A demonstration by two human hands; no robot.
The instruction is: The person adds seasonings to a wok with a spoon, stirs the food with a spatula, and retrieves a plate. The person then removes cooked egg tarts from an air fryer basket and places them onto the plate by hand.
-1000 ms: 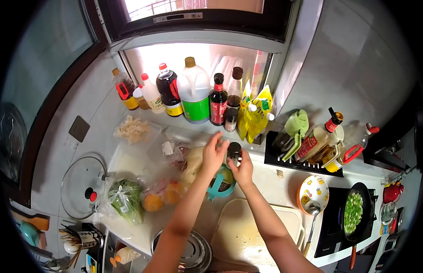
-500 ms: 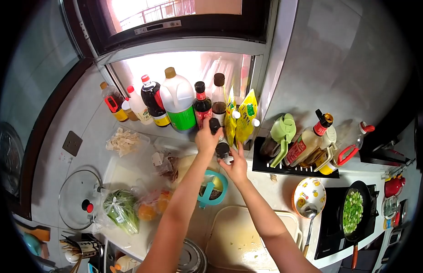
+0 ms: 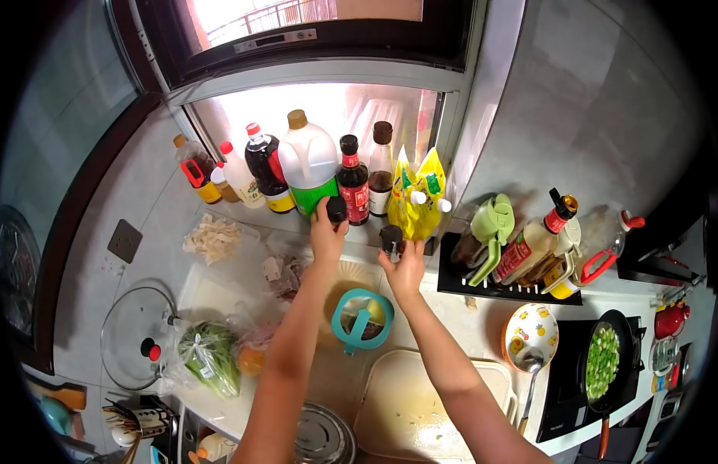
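My left hand (image 3: 326, 236) is closed around a small black-capped jar (image 3: 337, 207), in front of the green-labelled white jug (image 3: 309, 158) and the red-labelled sauce bottle (image 3: 353, 185). My right hand (image 3: 406, 271) grips another black-capped jar (image 3: 391, 238), whose body looks clear. Just behind it stand two yellow pouches (image 3: 415, 216) with white spouts. The contents of both jars cannot be made out. Below and between my forearms is a teal-rimmed container (image 3: 342, 334) with a handle across its top.
More bottles (image 3: 266, 166) line the windowsill to the left. A cutting board (image 3: 390, 394) lies in front. At right are an oil rack (image 3: 483, 290), a patterned bowl (image 3: 521, 325) with a spoon, and a pan (image 3: 604, 363) of chopped greens. Bagged vegetables (image 3: 208, 359) sit at left.
My left hand has moved left with its jar, away from the right hand. The right hand and its jar have shifted slightly right. The view has shifted a little too.
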